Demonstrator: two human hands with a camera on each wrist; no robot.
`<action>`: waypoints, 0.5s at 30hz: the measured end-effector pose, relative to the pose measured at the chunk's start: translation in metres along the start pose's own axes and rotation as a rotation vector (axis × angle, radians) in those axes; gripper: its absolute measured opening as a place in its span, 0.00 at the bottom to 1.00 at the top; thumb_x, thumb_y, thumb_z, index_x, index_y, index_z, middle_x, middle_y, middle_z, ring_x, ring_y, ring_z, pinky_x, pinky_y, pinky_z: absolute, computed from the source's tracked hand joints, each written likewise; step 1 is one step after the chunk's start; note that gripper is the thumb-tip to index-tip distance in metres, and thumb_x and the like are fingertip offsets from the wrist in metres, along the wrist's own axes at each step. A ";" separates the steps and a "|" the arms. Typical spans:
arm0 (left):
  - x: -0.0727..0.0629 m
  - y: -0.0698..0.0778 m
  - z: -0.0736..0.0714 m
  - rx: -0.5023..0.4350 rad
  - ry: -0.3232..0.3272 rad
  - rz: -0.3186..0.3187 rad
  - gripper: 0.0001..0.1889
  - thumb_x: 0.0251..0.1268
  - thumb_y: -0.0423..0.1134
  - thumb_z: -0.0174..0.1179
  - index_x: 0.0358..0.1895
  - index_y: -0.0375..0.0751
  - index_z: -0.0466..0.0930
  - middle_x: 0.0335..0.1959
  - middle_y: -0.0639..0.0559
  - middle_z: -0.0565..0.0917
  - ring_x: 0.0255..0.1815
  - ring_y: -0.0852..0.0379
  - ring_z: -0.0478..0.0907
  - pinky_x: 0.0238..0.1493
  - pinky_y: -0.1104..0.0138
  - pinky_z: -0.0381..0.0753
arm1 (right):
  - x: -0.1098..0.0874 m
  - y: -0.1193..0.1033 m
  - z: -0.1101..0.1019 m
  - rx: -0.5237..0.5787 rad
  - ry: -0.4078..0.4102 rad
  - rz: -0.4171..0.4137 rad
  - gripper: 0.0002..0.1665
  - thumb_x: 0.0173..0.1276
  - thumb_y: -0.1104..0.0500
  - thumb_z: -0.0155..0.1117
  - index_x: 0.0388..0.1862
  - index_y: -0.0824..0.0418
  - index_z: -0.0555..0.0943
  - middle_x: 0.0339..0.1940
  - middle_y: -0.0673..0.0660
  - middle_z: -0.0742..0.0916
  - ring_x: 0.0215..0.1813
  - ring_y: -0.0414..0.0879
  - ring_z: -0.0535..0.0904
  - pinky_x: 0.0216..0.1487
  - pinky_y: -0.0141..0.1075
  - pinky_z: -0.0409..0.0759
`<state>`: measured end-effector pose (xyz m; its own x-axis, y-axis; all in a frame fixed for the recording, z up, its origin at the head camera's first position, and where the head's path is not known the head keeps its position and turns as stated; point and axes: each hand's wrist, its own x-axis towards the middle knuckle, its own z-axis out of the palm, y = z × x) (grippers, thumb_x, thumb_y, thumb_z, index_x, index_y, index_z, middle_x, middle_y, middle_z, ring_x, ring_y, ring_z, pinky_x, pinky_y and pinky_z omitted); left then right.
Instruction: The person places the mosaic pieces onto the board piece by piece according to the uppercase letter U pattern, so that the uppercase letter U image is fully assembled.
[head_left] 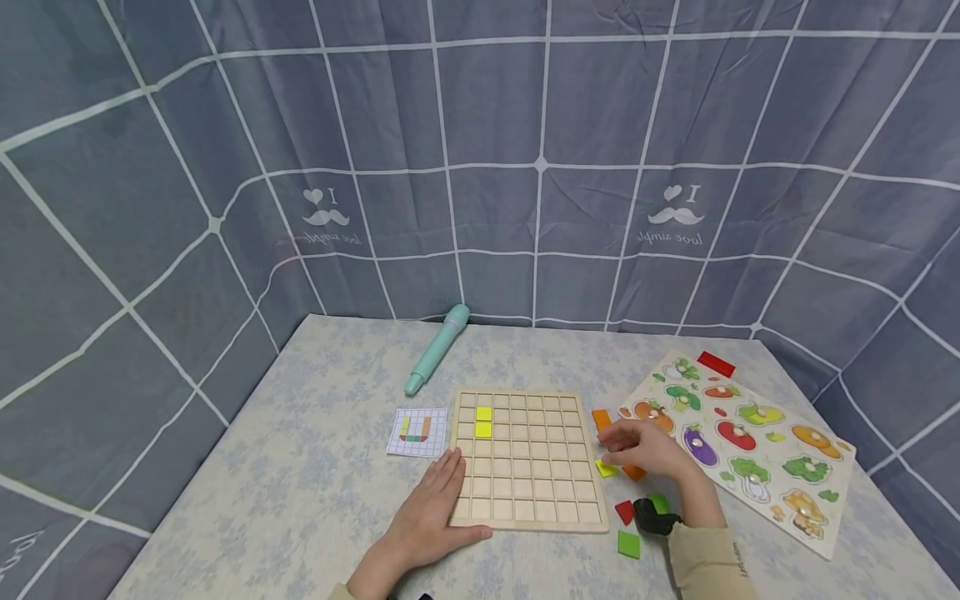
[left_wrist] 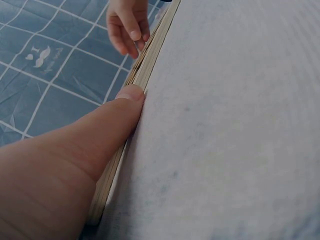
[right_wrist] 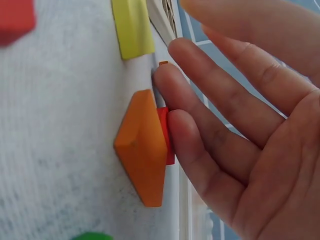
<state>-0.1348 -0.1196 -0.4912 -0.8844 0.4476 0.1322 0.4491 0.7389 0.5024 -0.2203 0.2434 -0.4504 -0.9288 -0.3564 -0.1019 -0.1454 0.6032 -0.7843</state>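
Note:
A square wooden grid board (head_left: 534, 467) lies on the table, with two yellow squares (head_left: 483, 422) set one below the other in its upper left cells. My left hand (head_left: 431, 512) rests on the board's lower left corner, fingers along the left side and thumb at the front edge. Right of the board, my right hand (head_left: 647, 447) hovers with loosely bent fingers and nothing visible between them. Close below it are a yellow block (right_wrist: 132, 30) and an orange block (right_wrist: 142, 150), with a red piece (right_wrist: 166, 136) partly hidden behind the orange one.
A small pattern card (head_left: 417, 432) lies left of the board, below a turquoise microphone-shaped stick (head_left: 437, 350). A vegetable puzzle board (head_left: 750, 454) fills the right side, with a red bar (head_left: 716, 364) at its top. Red (head_left: 625, 512) and green pieces (head_left: 628, 545) lie near the right wrist.

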 end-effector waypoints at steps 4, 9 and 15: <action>0.000 0.000 0.000 0.004 -0.001 -0.001 0.51 0.58 0.68 0.53 0.70 0.26 0.53 0.73 0.37 0.52 0.74 0.47 0.45 0.71 0.52 0.50 | 0.001 0.002 0.001 0.007 0.003 0.021 0.20 0.56 0.56 0.72 0.44 0.64 0.81 0.38 0.54 0.84 0.40 0.47 0.77 0.41 0.37 0.78; 0.000 0.001 0.000 0.004 -0.001 -0.003 0.51 0.57 0.68 0.53 0.70 0.26 0.54 0.73 0.37 0.52 0.74 0.47 0.45 0.71 0.53 0.49 | 0.002 0.006 0.001 0.004 0.003 0.025 0.19 0.55 0.57 0.72 0.44 0.65 0.82 0.35 0.53 0.84 0.38 0.47 0.77 0.38 0.34 0.77; 0.000 0.002 -0.001 0.005 -0.003 -0.005 0.52 0.57 0.68 0.53 0.70 0.26 0.54 0.73 0.37 0.52 0.74 0.46 0.45 0.71 0.53 0.49 | 0.002 0.008 0.003 0.011 0.007 0.017 0.20 0.54 0.58 0.73 0.44 0.66 0.82 0.35 0.53 0.83 0.37 0.46 0.76 0.37 0.32 0.77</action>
<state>-0.1337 -0.1189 -0.4899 -0.8862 0.4454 0.1275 0.4454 0.7433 0.4991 -0.2218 0.2452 -0.4588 -0.9335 -0.3409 -0.1114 -0.1253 0.6011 -0.7893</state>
